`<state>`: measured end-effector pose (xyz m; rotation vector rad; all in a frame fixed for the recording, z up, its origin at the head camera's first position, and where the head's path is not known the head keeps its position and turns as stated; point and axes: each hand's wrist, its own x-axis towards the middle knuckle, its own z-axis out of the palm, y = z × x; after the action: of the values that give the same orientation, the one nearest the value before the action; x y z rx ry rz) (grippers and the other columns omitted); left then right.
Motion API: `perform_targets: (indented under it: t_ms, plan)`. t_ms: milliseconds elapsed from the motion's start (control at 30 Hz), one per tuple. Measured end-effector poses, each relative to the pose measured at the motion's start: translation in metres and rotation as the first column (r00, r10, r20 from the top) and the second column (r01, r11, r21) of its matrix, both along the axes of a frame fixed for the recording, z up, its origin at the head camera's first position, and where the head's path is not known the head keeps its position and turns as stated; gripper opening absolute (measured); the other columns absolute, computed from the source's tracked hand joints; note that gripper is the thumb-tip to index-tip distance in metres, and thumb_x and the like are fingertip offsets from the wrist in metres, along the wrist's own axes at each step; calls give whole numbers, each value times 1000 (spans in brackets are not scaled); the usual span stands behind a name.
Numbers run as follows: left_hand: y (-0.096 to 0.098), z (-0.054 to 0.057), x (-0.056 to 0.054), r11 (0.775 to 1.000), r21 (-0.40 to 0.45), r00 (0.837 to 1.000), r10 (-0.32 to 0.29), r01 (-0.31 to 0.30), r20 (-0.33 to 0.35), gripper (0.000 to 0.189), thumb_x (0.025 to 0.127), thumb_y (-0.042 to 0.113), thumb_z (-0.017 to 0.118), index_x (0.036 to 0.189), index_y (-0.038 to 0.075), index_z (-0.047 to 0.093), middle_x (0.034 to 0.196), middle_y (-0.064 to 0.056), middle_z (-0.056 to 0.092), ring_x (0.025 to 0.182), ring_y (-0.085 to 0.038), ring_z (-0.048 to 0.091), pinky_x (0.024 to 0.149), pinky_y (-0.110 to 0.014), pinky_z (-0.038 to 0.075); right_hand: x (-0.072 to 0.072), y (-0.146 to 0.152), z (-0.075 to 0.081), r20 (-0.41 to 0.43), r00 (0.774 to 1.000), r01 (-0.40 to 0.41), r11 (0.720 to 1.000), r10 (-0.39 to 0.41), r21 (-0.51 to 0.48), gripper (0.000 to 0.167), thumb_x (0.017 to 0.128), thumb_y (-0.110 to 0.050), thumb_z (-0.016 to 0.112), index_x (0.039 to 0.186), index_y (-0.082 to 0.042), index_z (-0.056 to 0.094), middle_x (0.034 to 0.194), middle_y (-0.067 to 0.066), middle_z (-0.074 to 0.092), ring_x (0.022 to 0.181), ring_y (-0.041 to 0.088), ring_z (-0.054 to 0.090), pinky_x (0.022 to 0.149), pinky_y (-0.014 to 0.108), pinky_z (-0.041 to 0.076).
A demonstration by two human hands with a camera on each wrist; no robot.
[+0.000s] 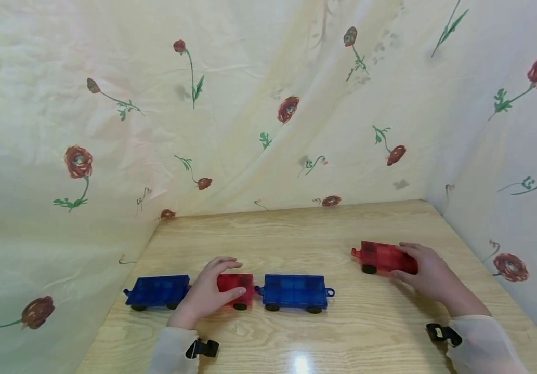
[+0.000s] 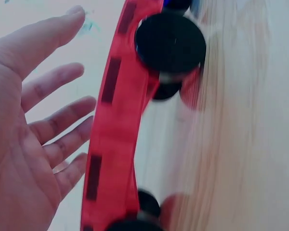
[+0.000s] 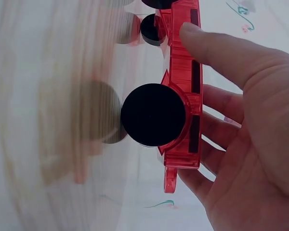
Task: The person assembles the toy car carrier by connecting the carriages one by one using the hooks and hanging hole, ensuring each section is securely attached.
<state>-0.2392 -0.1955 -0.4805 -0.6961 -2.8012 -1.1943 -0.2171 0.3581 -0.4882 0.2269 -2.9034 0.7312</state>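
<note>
From afar I see fingers of the right hand (image 1: 426, 272) grip one red car (image 1: 382, 257) at the right of the counter (image 1: 296, 244), hook (image 1: 356, 253) leftward, long axis slightly slanted, the left hand (image 1: 204, 291) loosely spread around another red car (image 1: 246, 283).

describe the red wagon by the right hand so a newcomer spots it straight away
On the wood-grain table, look to the right side, where the right hand holds the red wagon. It stands alone, its left hook joined to nothing, whereas the only other red wagon sits between two blue wagons.
</note>
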Motion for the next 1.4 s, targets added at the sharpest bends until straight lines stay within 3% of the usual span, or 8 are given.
perform_targets:
  t_ms: [233,567,867,1067,1200,1400]
  plan:
    - [16,8,-3,996,-75,999,-38,40,24,59,90,42,85,143,38,60,146,14,51,138,-23,50,109,-55,47,2,-3,3,5,1000,19,1000,-19,11,74,86,-25,87,143,8,55,143,36,49,128,60,43,100,76,39]
    - [46,7,-1,978,-155,990,-130,138,61,70,92,50,80,153,39,49,152,10,46,141,-24,48,110,-55,46,5,-8,7,2,1000,7,998,-8,56,77,82,-36,91,140,4,60,133,30,58,117,53,53,92,73,41]
    - [76,3,2,955,-213,978,-209,205,4,79,89,55,81,157,38,44,152,12,46,132,-18,53,104,-47,52,6,-10,4,6,1000,-24,998,24,63,86,78,-42,93,142,5,59,126,26,60,109,47,57,87,65,48]
    - [98,6,5,923,-307,966,-256,232,-38,87,87,59,81,160,33,42,153,9,46,140,-19,47,112,-46,46,6,-15,5,-4,1000,-29,998,30,50,84,77,-40,94,141,4,60,125,24,60,107,45,59,85,63,51]
    - [112,5,6,900,-358,953,-293,248,-76,89,85,59,82,159,27,44,152,5,49,139,-21,48,112,-46,46,7,-20,6,-10,1000,-13,998,13,53,89,78,-52,91,140,3,61,127,26,60,110,47,59,88,65,46]
    - [127,3,8,874,-404,944,-323,269,-70,92,84,63,82,159,25,45,151,5,50,138,-20,49,111,-45,47,6,-22,8,8,1000,-9,999,9,53,89,78,-54,90,141,3,60,128,26,61,112,46,59,90,67,44]
